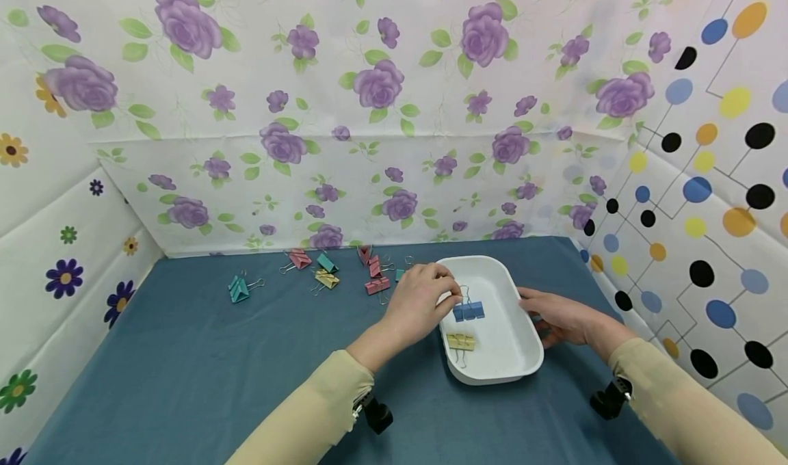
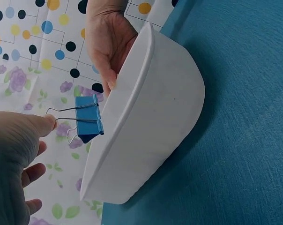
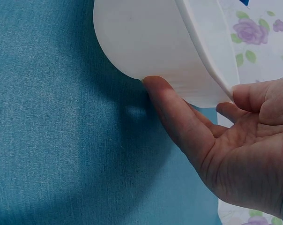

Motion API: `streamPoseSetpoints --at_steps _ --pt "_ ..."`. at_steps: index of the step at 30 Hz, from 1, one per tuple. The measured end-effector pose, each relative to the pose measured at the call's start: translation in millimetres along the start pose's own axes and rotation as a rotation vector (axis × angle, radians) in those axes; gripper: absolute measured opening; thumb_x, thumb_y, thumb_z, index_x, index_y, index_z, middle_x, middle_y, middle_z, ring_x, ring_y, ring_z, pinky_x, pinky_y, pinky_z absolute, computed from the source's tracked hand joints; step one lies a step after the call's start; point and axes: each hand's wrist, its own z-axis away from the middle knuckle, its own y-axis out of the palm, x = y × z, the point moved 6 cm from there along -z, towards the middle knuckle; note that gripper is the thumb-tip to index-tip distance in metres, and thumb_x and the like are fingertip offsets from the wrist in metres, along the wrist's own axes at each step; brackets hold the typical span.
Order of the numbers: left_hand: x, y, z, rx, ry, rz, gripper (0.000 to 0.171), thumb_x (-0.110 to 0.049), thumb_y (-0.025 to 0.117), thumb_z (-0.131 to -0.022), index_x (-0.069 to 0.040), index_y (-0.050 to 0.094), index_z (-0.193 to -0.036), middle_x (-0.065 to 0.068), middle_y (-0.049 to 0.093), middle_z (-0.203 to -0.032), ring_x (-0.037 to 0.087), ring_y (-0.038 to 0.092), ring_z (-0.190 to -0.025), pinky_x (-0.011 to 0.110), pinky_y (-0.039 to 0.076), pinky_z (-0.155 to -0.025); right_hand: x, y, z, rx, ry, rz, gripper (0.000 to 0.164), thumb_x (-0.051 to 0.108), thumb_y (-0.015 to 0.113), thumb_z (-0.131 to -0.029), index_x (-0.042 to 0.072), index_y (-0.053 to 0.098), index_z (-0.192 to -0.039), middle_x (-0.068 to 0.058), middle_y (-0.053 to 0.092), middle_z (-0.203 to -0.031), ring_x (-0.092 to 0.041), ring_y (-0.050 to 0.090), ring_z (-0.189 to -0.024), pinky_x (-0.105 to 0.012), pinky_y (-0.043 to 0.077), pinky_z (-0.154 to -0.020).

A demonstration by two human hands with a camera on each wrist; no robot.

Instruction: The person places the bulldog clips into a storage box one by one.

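Observation:
My left hand (image 1: 418,301) pinches a blue binder clip (image 1: 469,311) by a wire handle, over the left side of a white tray (image 1: 507,362). In the left wrist view, the clip (image 2: 87,117) hangs from thumb and fingertip beside the tray's rim, its other handle loose. A yellow binder clip (image 1: 460,342) lies inside the tray near the left wall. On the far side, my right hand (image 1: 563,318) holds the tray; in the right wrist view its thumb is at the rim and its fingers (image 3: 162,101) reach under the outer wall.
At the back of the blue cloth (image 1: 215,376) lie several more binder clips: a teal one (image 1: 239,289) at the left, a yellow one (image 1: 327,278), a green one (image 1: 327,263) and several pink ones (image 1: 377,286). Flowered sheeting (image 1: 345,178) stands behind; dotted sheeting (image 1: 695,232) rises at the right.

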Motion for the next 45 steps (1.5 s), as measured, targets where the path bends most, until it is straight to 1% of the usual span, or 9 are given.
streamPoseSetpoints --at_steps 3,15,23,27,30,33,37,41,45 --pt "0.1 1.2 0.0 0.011 -0.009 0.001 0.007 -0.038 0.060 -0.090 -0.033 0.064 -0.091 -0.007 0.052 -0.113 0.016 0.047 -0.104 0.039 0.037 -0.095 0.7 0.1 0.2 0.007 -0.004 0.003 0.058 0.034 0.044 -0.099 0.030 0.016 -0.149 -0.018 0.041 -0.135 -0.035 0.058 -0.099 -0.052 0.052 -0.069" --pt "-0.5 4.2 -1.4 0.027 -0.017 0.010 0.008 -0.039 0.060 -0.089 -0.033 0.065 -0.090 -0.008 0.051 -0.112 0.016 0.047 -0.102 0.038 0.039 -0.092 -0.9 -1.7 -1.5 -0.021 0.013 0.014 0.056 0.033 0.045 -0.098 0.032 0.019 -0.148 -0.017 0.044 -0.132 -0.035 0.059 -0.097 -0.051 0.053 -0.069" --pt "-1.3 5.1 -1.4 0.040 -0.022 0.014 0.009 -0.039 0.060 -0.090 -0.033 0.066 -0.092 -0.007 0.051 -0.112 0.016 0.047 -0.103 0.038 0.038 -0.094 -0.7 -1.4 -1.4 -0.015 0.008 0.012 0.057 0.033 0.045 -0.099 0.031 0.018 -0.149 -0.018 0.043 -0.133 -0.035 0.059 -0.097 -0.051 0.053 -0.068" --pt "-0.5 6.3 -0.6 0.052 -0.043 0.029 0.009 -0.040 0.060 -0.090 -0.034 0.066 -0.092 -0.007 0.051 -0.114 0.016 0.047 -0.105 0.039 0.038 -0.094 0.1 -0.4 -0.4 0.002 -0.003 0.011 0.057 0.033 0.044 -0.099 0.029 0.016 -0.149 -0.019 0.041 -0.134 -0.035 0.058 -0.099 -0.051 0.052 -0.068" --pt "0.3 7.4 -0.2 0.062 -0.059 0.052 0.014 -0.043 0.059 -0.089 -0.035 0.067 -0.097 -0.007 0.051 -0.118 0.017 0.046 -0.108 0.040 0.038 -0.095 0.1 -0.5 -0.1 0.005 -0.008 0.001 0.057 0.033 0.044 -0.099 0.029 0.017 -0.149 -0.018 0.041 -0.134 -0.034 0.058 -0.099 -0.052 0.052 -0.068" --pt "1.3 7.2 0.0 0.061 -0.063 0.069 0.025 -0.046 0.058 -0.089 -0.033 0.066 -0.108 -0.006 0.050 -0.121 0.018 0.046 -0.110 0.041 0.038 -0.095 0.6 0.1 0.1 0.012 -0.013 -0.004 0.056 0.033 0.043 -0.099 0.029 0.017 -0.149 -0.018 0.042 -0.134 -0.034 0.058 -0.099 -0.052 0.052 -0.068" --pt "3.4 5.8 0.6 0.053 -0.068 0.077 0.038 -0.049 0.057 -0.088 -0.031 0.061 -0.122 -0.005 0.050 -0.124 0.018 0.046 -0.112 0.041 0.038 -0.095 0.9 0.8 0.5 0.018 -0.009 -0.009 0.056 0.033 0.043 -0.099 0.030 0.016 -0.149 -0.019 0.041 -0.134 -0.035 0.057 -0.100 -0.052 0.052 -0.069" --pt "5.1 3.8 1.1 0.045 -0.072 0.081 0.044 -0.051 0.056 -0.088 -0.032 0.055 -0.129 -0.005 0.049 -0.126 0.018 0.045 -0.112 0.042 0.038 -0.095 0.0 0.0 -0.4 0.020 -0.008 -0.007 0.057 0.033 0.043 -0.099 0.029 0.016 -0.149 -0.019 0.040 -0.135 -0.036 0.057 -0.101 -0.052 0.052 -0.070" --pt "4.6 0.4 1.3 0.026 -0.053 0.084 0.048 -0.050 0.057 -0.088 -0.032 0.052 -0.132 -0.004 0.049 -0.127 0.019 0.046 -0.113 0.043 0.038 -0.095 -1.7 -0.8 -1.6 0.005 0.001 -0.010 0.056 0.033 0.044 -0.099 0.031 0.018 -0.148 -0.018 0.042 -0.134 -0.035 0.058 -0.101 -0.052 0.052 -0.070"
